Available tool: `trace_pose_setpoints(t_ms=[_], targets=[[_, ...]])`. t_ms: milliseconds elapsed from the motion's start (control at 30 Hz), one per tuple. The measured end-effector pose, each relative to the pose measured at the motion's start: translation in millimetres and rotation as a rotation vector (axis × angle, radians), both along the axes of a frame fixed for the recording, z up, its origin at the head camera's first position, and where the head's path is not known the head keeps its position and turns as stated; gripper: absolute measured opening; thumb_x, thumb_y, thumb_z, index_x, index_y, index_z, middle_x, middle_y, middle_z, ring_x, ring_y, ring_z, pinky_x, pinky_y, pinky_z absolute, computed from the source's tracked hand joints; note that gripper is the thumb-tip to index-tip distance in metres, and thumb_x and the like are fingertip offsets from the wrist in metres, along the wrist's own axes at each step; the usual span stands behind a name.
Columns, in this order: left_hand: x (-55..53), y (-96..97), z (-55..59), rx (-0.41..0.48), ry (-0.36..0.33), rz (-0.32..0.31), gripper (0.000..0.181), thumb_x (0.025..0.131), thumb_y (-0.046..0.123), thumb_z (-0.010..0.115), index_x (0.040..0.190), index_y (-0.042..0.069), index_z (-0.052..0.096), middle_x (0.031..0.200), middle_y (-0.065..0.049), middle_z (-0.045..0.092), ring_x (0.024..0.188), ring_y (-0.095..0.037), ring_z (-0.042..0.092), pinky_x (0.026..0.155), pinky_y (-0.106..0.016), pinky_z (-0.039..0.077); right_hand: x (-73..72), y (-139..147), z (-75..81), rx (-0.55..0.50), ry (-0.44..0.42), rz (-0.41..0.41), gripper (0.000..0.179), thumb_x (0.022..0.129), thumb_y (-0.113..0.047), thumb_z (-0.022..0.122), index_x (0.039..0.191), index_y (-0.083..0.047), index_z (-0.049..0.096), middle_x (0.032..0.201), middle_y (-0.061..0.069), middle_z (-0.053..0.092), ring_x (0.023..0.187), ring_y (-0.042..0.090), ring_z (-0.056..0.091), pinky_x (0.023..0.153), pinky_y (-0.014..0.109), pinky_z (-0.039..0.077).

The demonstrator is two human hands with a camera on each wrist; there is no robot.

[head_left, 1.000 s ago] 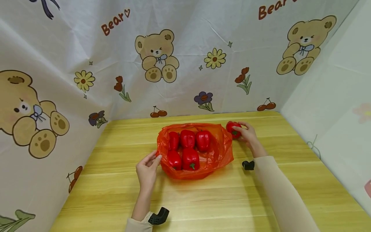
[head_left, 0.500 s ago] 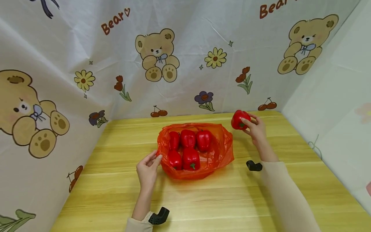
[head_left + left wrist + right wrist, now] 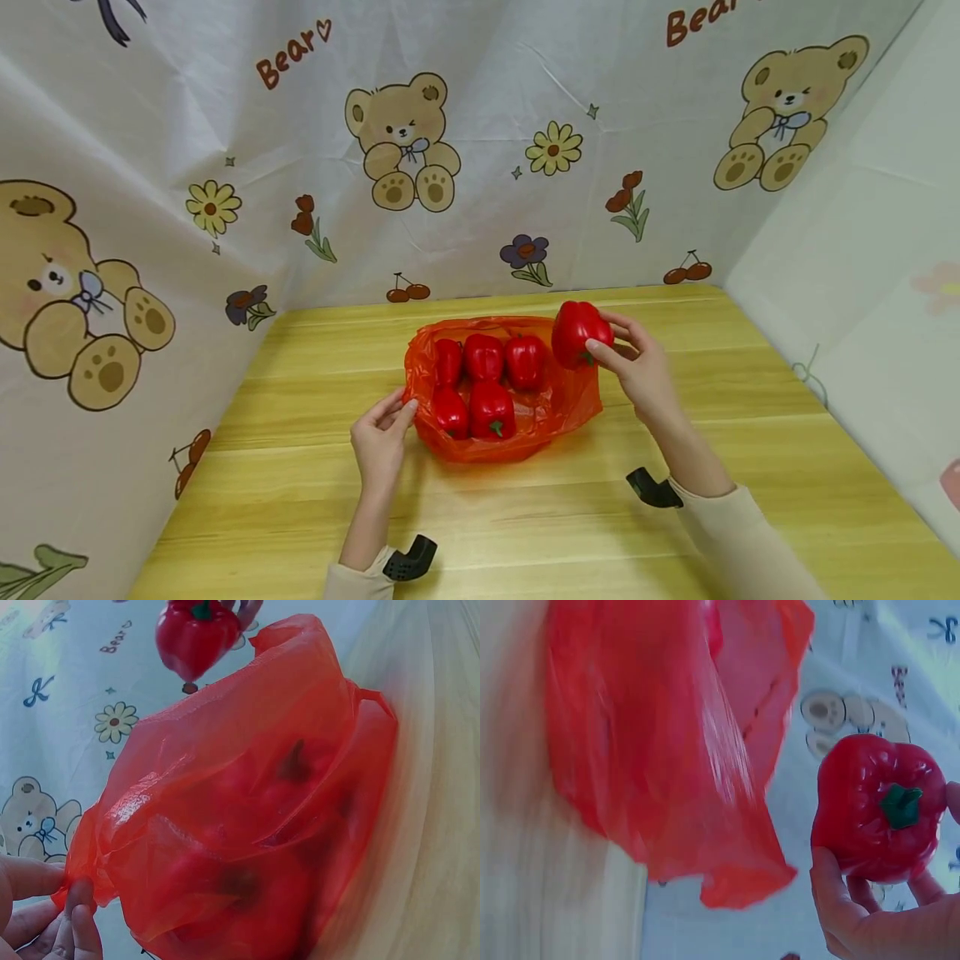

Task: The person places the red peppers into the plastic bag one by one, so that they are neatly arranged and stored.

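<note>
A red plastic bag (image 3: pixel 573 396) stands with its mouth spread wide on the wooden table. Inside it, several red bell peppers (image 3: pixel 492 408) lie in two rows toward the left, with room at the bag's right end. My left hand (image 3: pixel 382 437) pinches the bag's left rim between thumb and fingers, as the left wrist view also shows. Raised over the bag's right rim is another red bell pepper (image 3: pixel 881 810), its green stem facing me. My right hand (image 3: pixel 637 367) grips it from the right, thumb and fingers around its sides.
The wooden table (image 3: pixel 300 483) runs back to a white cloth (image 3: pixel 480 250) printed with bears and flowers. A white side wall (image 3: pixel 862 275) borders the right. Black camera mounts (image 3: pixel 410 558) sit at both wrists.
My right hand lifted the bell pepper off the table beyond the bag's right side, then brought it left and nearer, over the rim. The left hand kept its pinch on the bag.
</note>
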State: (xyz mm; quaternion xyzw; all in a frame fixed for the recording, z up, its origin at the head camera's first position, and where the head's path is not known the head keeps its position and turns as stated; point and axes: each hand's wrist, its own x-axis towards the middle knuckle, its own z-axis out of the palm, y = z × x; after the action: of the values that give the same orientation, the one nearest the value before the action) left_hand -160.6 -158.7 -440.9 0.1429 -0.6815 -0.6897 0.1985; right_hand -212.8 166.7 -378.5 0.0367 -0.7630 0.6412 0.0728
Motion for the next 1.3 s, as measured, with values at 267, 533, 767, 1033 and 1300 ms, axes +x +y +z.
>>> trace_pose_setpoints(t_ms=[267,533,767,1033,1300], targets=[[0.4,0.9,1.3,0.012,0.002,0.0,0.034,0.084,0.003,0.075,0.116,-0.006,0.069,0.092,-0.011,0.066,0.071,0.0,0.064,0.066,-0.015,0.058,20.9,-29,-21.3,0.223,-0.028,0.084,0.053,0.091,-0.026,0.071,0.138,-0.012,0.051,0.133,0.018,0.054,0.114,0.038,0.059,0.089,0.042,0.059],[0.4,0.7,-0.4,0.004,0.004,0.0,0.033,0.084,0.003,0.075,0.115,-0.006,0.069,0.088,-0.004,0.066,0.07,0.0,0.064,0.065,-0.013,0.057,22.6,-44,-39.8,0.392,-0.034,0.124,0.051,0.087,-0.025,0.075,0.132,-0.01,0.056,0.126,0.019,0.061,0.106,0.034,0.063,0.08,0.038,0.061],[2.0,1.5,2.0,0.003,0.01,-0.01,0.033,0.085,0.004,0.074,0.116,-0.006,0.069,0.09,-0.008,0.067,0.069,0.001,0.064,0.063,-0.012,0.056,19.6,-46,-53.3,0.504,-0.031,0.127,0.05,0.087,-0.024,0.075,0.129,-0.005,0.057,0.119,0.018,0.063,0.101,0.031,0.061,0.077,0.035,0.058],[1.5,1.7,1.9,0.011,0.003,-0.014,0.034,0.085,0.004,0.075,0.117,-0.006,0.068,0.089,-0.005,0.066,0.07,0.001,0.063,0.064,-0.012,0.056,19.1,-50,-56.4,0.606,-0.04,0.134,0.05,0.088,-0.024,0.073,0.129,-0.002,0.054,0.117,0.017,0.064,0.097,0.028,0.06,0.086,0.044,0.056],[1.8,1.8,2.2,0.016,-0.002,-0.014,0.034,0.085,0.004,0.075,0.117,-0.005,0.069,0.089,-0.005,0.065,0.07,0.0,0.063,0.065,-0.012,0.056,17.7,-53,-58.6,0.702,-0.053,0.128,0.052,0.089,-0.028,0.073,0.128,-0.002,0.052,0.115,0.018,0.066,0.099,0.031,0.063,0.089,0.047,0.056]])
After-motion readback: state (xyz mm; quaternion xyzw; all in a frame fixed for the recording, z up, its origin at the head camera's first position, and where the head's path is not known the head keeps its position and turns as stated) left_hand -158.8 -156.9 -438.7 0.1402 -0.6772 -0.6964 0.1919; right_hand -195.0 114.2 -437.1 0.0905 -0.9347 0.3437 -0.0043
